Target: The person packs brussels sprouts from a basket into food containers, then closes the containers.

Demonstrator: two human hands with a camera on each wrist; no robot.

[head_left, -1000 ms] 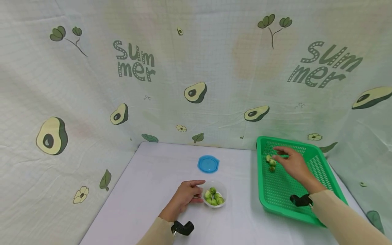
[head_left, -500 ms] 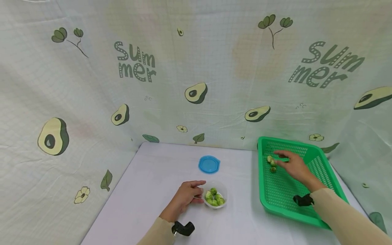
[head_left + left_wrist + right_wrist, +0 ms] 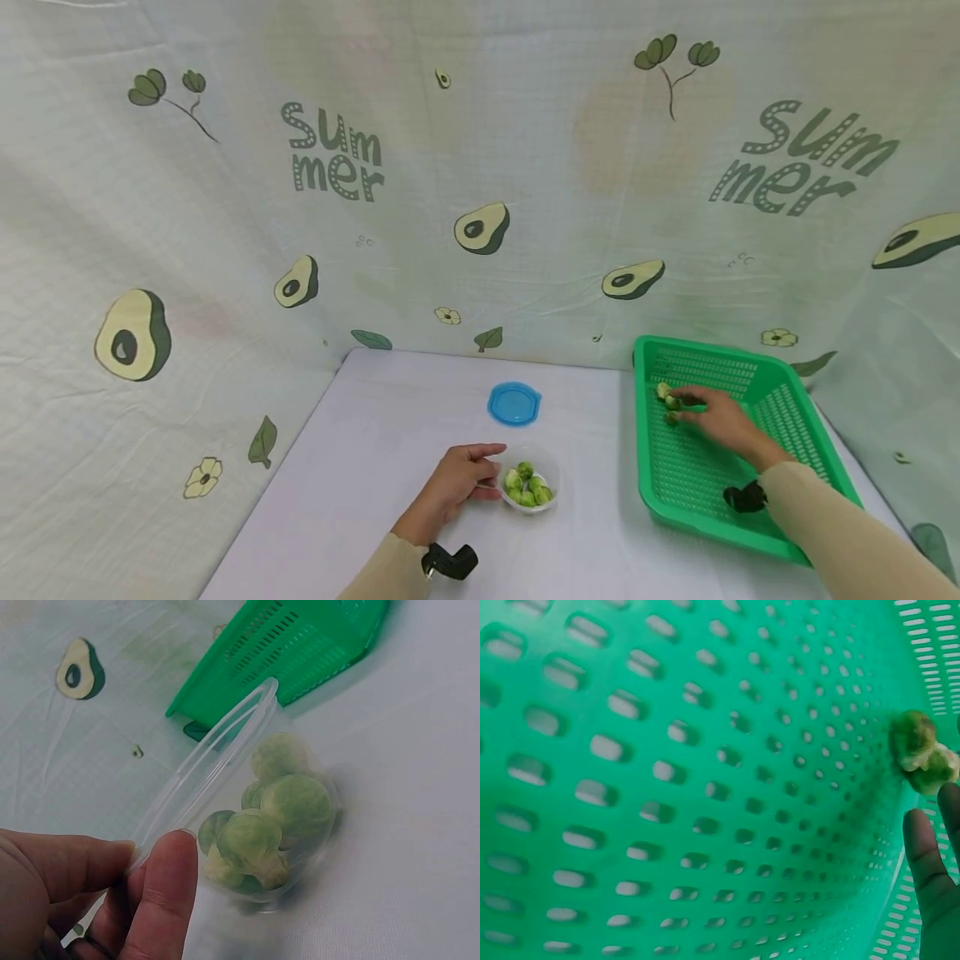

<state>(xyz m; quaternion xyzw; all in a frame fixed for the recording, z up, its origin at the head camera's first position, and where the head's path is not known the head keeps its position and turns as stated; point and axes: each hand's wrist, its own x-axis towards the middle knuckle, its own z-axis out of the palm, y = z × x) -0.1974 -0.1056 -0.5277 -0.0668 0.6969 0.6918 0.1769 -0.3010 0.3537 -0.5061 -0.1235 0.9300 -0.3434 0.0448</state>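
Note:
My left hand (image 3: pixel 455 478) pinches the rim of a small clear plastic tub (image 3: pixel 201 777) between thumb and finger. Several green Brussels sprouts (image 3: pixel 298 804) lie inside the tub, which stands on the white table. On the right, my right hand (image 3: pixel 722 421) reaches into a green perforated basket (image 3: pixel 647 467). Its fingertips are right at a small group of Brussels sprouts (image 3: pixel 922 750) by the basket's left wall. Extended fingers (image 3: pixel 928 859) show beside these sprouts in the right wrist view, not curled round any. The hand partly hides the group in the head view.
A round blue lid (image 3: pixel 514 404) with a tab lies on the white table (image 3: pixel 405 408) behind the tub. A pale cloth (image 3: pixel 555 317) printed with avocados and lettering hangs behind the table and along its sides. The basket stands close to the cloth at the right.
My right hand has lowered into the basket, bringing its fingertips down to the sprouts. The left hand keeps its pinch on the tub, and the sprouts in it look the same.

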